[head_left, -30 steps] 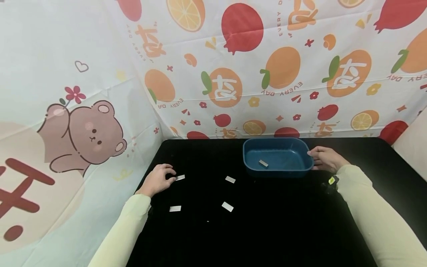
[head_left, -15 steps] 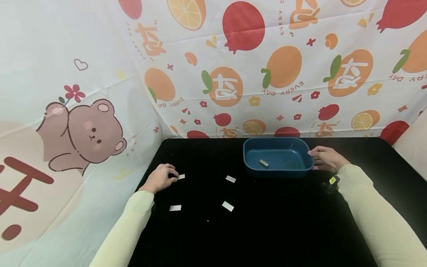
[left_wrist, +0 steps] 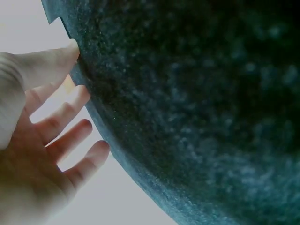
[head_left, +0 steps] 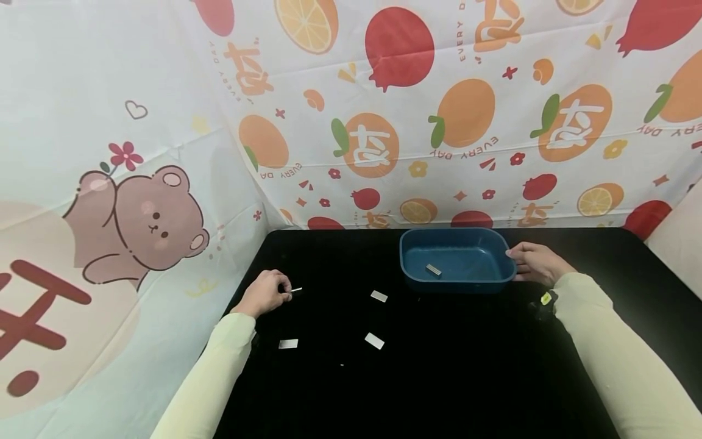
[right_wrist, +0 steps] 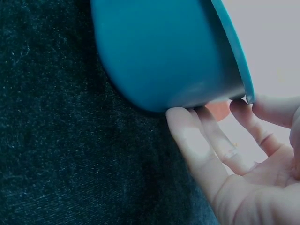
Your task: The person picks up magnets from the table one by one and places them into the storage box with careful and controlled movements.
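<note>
In the head view my left hand (head_left: 264, 294) pinches a small flat pale rectangular piece (head_left: 297, 289) at the left of the black table. The piece is seen edge-on there as a thin line. The left wrist view shows the thumb and index finger at the same piece (left_wrist: 59, 29), the other fingers spread apart. At the back right stands a blue plastic basin (head_left: 460, 286), its right end held by my right hand (head_left: 539, 263). The right thumb lies at the basin's rim (right_wrist: 239, 51), with fingertips against the outer wall. A small grey ridged block (head_left: 433, 269) lies inside.
More pale rectangular pieces lie on the black table (head_left: 439, 366): one right of my left hand (head_left: 379, 296), one nearer (head_left: 375, 341) and one front left (head_left: 288, 344). A tiny white speck (head_left: 342, 364) lies near the front. Printed cloths (head_left: 329, 79) hang behind and at left.
The piece at my left fingertips lay with its flat face showing and now appears tilted up, edge-on, between thumb and finger. The right hand and basin stay put.
</note>
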`<control>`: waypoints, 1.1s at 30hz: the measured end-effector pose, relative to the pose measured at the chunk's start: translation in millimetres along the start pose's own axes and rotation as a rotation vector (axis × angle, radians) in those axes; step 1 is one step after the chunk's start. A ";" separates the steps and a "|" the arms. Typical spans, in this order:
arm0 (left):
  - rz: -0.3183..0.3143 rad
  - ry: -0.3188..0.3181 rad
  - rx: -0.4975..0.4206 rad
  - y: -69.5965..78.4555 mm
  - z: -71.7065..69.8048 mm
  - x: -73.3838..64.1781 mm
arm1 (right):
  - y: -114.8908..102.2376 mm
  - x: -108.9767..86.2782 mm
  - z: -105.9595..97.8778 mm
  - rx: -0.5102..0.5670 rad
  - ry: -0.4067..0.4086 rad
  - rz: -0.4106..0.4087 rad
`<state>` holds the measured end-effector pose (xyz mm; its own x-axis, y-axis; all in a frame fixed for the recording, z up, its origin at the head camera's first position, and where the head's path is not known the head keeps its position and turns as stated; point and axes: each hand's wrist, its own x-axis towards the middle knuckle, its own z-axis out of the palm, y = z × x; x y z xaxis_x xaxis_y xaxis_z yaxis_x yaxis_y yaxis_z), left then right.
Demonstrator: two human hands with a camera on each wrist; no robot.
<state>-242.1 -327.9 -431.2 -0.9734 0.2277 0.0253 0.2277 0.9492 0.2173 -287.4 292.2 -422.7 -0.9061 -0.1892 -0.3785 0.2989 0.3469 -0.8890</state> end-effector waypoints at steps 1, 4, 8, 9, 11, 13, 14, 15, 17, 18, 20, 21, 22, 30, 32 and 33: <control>-0.008 -0.002 -0.006 -0.2 0.3 -0.3 | 0.3 0.3 0.1 0.004 -0.001 0.001; -0.014 -0.011 -0.024 -0.9 0.6 -1.3 | 0.7 1.1 0.1 0.009 0.002 0.004; -0.014 -0.017 -0.035 -1.3 -0.4 -1.3 | 0.9 0.5 -0.3 0.005 0.004 -0.001; -0.010 -0.019 -0.035 -1.0 -1.1 -1.4 | 0.8 0.3 -0.3 0.005 0.004 -0.001; -0.001 -0.021 -0.034 -0.7 -2.3 -1.5 | 0.8 -0.2 -0.1 0.003 0.005 -0.001; -0.001 -0.023 -0.037 -0.7 -3.0 -1.6 | 1.1 -0.3 0.1 0.002 0.001 -0.001; 0.007 -0.023 -0.037 -0.7 -3.4 -1.7 | 1.2 -0.3 0.4 0.000 -0.002 -0.002; 0.015 -0.022 -0.037 -0.7 -3.7 -1.8 | 1.1 -0.4 0.8 -0.002 0.001 0.001; 0.025 -0.022 -0.036 -1.3 -3.6 -1.6 | 1.5 0.1 0.8 -0.006 0.001 0.002; 0.031 -0.022 -0.034 -1.7 -3.6 -1.4 | 1.3 -0.1 1.0 -0.009 0.000 0.001; 0.045 -0.023 -0.026 -2.4 -3.8 -1.0 | 1.5 -0.1 1.2 -0.014 0.002 -0.002; 0.049 -0.023 -0.024 -2.5 -3.8 -0.8 | 1.6 0.1 1.1 -0.014 0.004 -0.002; 0.052 -0.024 -0.021 -2.7 -3.8 -0.6 | 1.6 0.1 1.0 -0.015 0.005 -0.003; 0.066 -0.017 -0.022 -3.8 -3.8 -0.5 | 1.5 -0.6 1.5 -0.014 0.007 0.003; 0.068 -0.011 -0.023 -4.4 -3.2 -0.5 | 1.3 -0.7 1.8 -0.015 0.008 0.005; 0.071 -0.007 -0.022 -4.7 -2.8 -0.7 | 1.1 -0.7 1.9 -0.016 0.009 0.008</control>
<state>-242.6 -333.1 -429.5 -0.9547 0.2956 0.0350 0.2953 0.9255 0.2370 -285.9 290.9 -423.9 -0.9063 -0.1787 -0.3830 0.3012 0.3629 -0.8818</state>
